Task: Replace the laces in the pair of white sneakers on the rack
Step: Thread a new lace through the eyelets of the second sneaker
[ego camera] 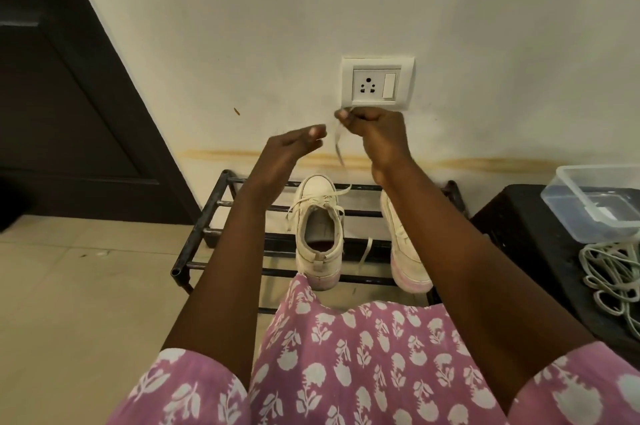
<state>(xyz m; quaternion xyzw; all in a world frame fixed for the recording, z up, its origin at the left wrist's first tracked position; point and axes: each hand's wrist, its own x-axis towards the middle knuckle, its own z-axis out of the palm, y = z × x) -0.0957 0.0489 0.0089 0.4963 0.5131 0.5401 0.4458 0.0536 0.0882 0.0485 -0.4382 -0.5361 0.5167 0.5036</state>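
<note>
Right hand [372, 128]: fingers pinch the lace [338, 144], lifted high.
Left hand [294, 147]: fingers loosely curled, holding nothing.
Sneakers [320, 234]: side by side on the rack [214, 203].

- Two white sneakers: a left sneaker [320, 234] and a right sneaker [405, 251].
- One black rack [199, 225].
- Two hands: a left hand [294, 147] and a right hand [374, 134].
- One lace [337, 144] drawn upward.
- One tangle of pale laces [609, 272]; its strands cannot be counted.
- One clear plastic box [595, 203].
- One wall socket plate [377, 83].
- One dark door [52, 95].
</note>
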